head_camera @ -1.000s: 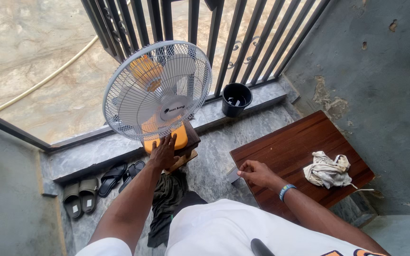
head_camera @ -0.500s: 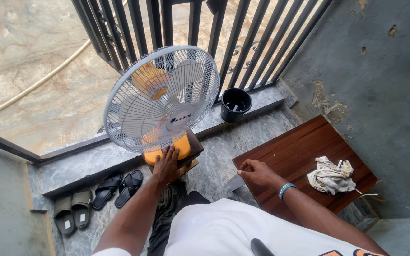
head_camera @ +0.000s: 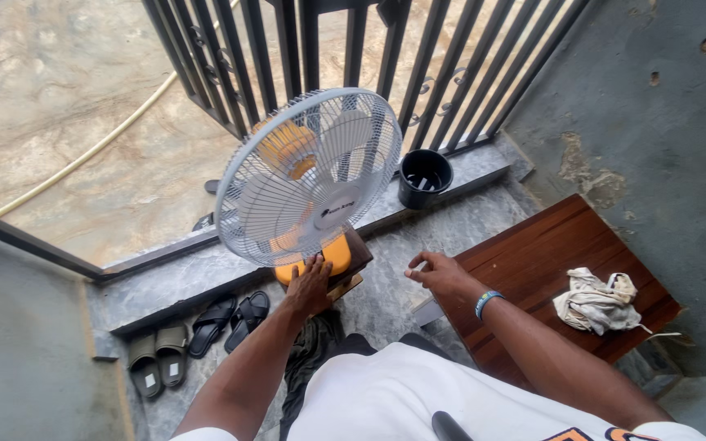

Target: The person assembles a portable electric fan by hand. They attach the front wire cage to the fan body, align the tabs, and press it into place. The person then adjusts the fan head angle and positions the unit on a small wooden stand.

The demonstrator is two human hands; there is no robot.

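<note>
Grey stone floor (head_camera: 418, 245) runs in a narrow strip, hemmed by the black metal railing (head_camera: 353, 57) along its far edge and a rough grey wall (head_camera: 655, 122) on the right. A dark wooden bench (head_camera: 565, 253) fills the right corner, a crumpled white rag (head_camera: 596, 300) on it, so open floor is left only between bench and fan. The white-caged fan (head_camera: 308, 175) with its orange base stands on a small wooden block (head_camera: 357, 260) by the railing ledge. A black pot (head_camera: 424, 177) sits on the ledge just beside the cage. 2 pairs of sandals (head_camera: 198, 331) line the left side. The left hand (head_camera: 310, 286) lies flat, fingers spread, pressed on the orange base, gripping nothing. The right hand (head_camera: 443, 273) hovers loosely curled above the bench edge, empty, apart from the fan.
</note>
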